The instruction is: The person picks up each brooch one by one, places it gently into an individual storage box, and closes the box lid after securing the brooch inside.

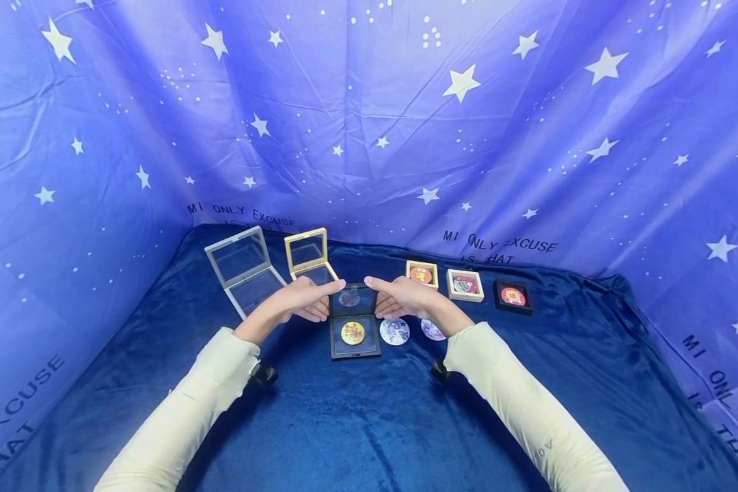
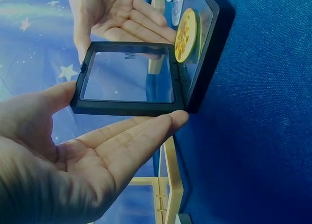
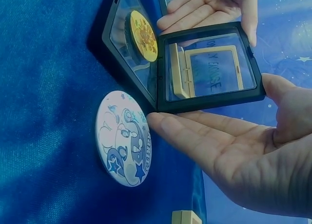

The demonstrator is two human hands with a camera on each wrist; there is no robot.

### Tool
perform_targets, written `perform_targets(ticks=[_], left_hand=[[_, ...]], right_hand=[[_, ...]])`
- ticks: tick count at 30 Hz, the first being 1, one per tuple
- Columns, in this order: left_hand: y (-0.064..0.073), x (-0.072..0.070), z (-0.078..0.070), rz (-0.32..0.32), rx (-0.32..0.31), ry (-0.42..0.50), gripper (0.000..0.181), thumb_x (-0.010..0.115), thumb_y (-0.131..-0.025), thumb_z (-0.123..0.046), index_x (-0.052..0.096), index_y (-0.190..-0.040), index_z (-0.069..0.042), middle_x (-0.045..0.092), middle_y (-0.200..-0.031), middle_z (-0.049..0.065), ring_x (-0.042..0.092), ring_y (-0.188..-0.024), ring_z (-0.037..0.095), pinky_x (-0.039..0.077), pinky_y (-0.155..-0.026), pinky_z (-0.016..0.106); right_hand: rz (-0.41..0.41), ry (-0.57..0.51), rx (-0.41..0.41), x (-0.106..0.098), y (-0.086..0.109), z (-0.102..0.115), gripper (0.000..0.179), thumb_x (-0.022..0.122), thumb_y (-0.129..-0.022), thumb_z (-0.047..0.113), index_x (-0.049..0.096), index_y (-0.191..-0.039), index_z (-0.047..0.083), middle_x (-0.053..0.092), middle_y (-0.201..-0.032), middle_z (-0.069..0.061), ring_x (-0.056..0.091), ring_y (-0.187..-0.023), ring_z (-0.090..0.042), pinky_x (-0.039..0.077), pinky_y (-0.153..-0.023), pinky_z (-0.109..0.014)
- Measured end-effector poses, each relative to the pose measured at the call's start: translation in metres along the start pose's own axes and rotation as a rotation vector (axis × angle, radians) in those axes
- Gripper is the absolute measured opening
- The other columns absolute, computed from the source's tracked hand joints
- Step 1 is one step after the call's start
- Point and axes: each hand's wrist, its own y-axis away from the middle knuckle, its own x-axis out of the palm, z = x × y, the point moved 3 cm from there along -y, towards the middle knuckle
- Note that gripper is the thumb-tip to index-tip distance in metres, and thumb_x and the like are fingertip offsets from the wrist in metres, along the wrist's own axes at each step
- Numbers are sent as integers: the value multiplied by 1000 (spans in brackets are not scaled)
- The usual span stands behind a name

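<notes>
A black hinged display case (image 1: 355,355) sits unfolded with its lid raised and clear film in both frames. On the base's film stands a gold round medallion (image 1: 353,333). My left hand (image 1: 301,298) touches the lid's left side, thumb at the upper corner and straight fingertips down by the hinge. Mirroring it, my right hand (image 1: 408,295) touches the lid's right side with thumb and extended fingers. Just right of the case lies a round blue-and-white badge (image 3: 124,138), near the right fingertips. A purple-and-white badge (image 1: 432,329) is partly covered by the right wrist.
Left of the case, a grey frame (image 1: 236,277) and a cream-yellow frame (image 1: 307,265) stand unfolded. Along the back right are two cream boxes (image 1: 465,296) and a black box (image 1: 514,309), each showing a round badge. Blue cloth covers the table, below a starry curtain (image 1: 344,82).
</notes>
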Motion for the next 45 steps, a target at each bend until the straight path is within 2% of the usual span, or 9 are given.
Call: perform_targets(ticks=[5, 16, 26, 35, 45], left_hand=[[1, 0, 0, 8, 4, -3, 74, 57, -99, -57, 67, -119, 13, 73, -115, 28, 73, -108, 35, 59, -93, 42], [-5, 3, -1, -45, 14, 21, 72, 57, -99, -55, 67, -116, 15, 73, -113, 29, 73, -107, 36, 59, -92, 42], [-9, 0, 0, -49, 32, 12, 74, 58, -98, -56, 64, -124, 13, 71, -120, 28, 72, -110, 34, 58, -96, 42], [-11, -6, 2, 29, 79, -17, 72, 59, -99, -54, 61, -132, 10, 68, -125, 29, 71, -114, 35, 57, -98, 42], [-10, -10, 0, 97, 98, -87, 69, 62, -97, -52, 64, -129, 9, 68, -127, 28, 69, -118, 36, 56, -100, 44]], right_hand=[[5, -11, -10, 0, 1, -1, 78, 51, -102, 56, 54, -135, -14, 65, -130, -30, 66, -121, -36, 54, -103, -43], [-23, -40, -22, -2, -1, -3, 76, 51, -102, 55, 56, -133, -15, 65, -129, -31, 67, -120, -36, 54, -103, -42], [-31, -72, -46, -4, -5, -4, 72, 54, -102, 51, 59, -128, -16, 64, -131, -31, 65, -122, -37, 52, -106, -43], [-21, -48, -46, -8, -9, -8, 71, 57, -101, 52, 60, -130, -12, 65, -131, -28, 66, -123, -34, 52, -106, -42], [22, -3, -74, -10, -8, -12, 71, 59, -100, 51, 56, -139, -8, 62, -136, -28, 62, -129, -34, 50, -108, -42]])
